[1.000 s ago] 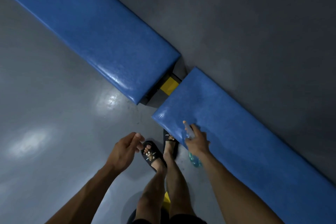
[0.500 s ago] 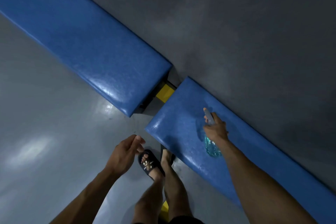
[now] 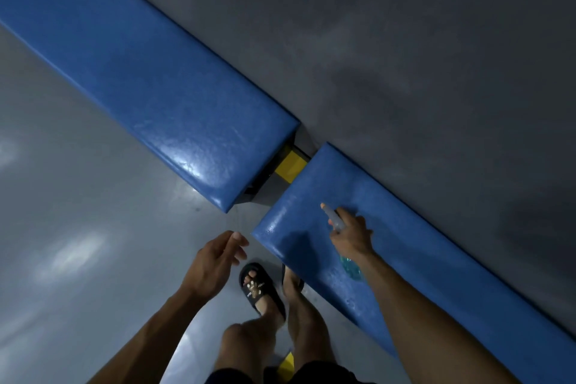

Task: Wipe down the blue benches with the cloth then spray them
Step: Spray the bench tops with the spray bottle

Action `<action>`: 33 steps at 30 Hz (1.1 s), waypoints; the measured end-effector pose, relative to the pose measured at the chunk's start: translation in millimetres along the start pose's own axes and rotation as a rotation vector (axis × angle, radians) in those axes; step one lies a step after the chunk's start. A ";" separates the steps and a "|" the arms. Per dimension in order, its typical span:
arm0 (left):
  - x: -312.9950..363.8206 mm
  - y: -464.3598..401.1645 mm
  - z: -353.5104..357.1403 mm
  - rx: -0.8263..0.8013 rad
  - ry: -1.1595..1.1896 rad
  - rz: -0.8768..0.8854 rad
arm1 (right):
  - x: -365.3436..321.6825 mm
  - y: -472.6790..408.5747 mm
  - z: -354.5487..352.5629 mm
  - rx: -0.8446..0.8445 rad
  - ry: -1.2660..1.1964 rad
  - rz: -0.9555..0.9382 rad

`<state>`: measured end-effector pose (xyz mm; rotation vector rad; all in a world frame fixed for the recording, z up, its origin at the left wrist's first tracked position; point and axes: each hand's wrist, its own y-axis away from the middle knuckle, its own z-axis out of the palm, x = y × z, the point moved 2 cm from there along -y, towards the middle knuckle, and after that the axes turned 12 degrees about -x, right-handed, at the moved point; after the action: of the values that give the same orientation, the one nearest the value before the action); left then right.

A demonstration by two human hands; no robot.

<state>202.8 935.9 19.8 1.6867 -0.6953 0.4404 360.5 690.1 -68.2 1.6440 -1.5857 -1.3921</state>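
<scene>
right hand (image 3: 350,235) grips spray bottle (image 3: 341,243) over near bench (image 3: 420,262) | left hand (image 3: 215,259) relaxed, empty

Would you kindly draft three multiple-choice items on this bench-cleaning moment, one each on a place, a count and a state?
1. Where is the spray bottle?
A. On the floor beside the feet
B. Over the near end of the right bench
C. On the left bench

2. How many blue benches are in view?
A. One
B. Two
C. Four

3. What is the left hand doing?
A. Holding nothing, fingers relaxed
B. Gripping a cloth
C. Pressing on a bench

Answers:
1 B: the right hand grips the bottle above that bench's end, nozzle towards the gap.
2 B: two padded benches meet end to end at a gap with a yellow part showing.
3 A: it hangs over the grey floor with nothing in it; no cloth is visible.
</scene>
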 end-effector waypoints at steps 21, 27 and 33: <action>-45.6 -21.1 -83.6 -0.063 0.083 0.022 | -46.7 22.9 84.3 0.068 0.148 -0.071; -74.0 -16.2 -159.2 -0.071 -0.002 -0.003 | -118.4 8.6 145.5 0.076 0.190 -0.136; -88.0 -20.4 -221.6 -0.104 -0.044 0.003 | -157.2 0.6 163.6 0.138 0.087 0.075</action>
<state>167.8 1171.8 0.3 1.6015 -0.7406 0.3637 245.4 885.5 -76.7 1.6811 -1.7076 -1.1806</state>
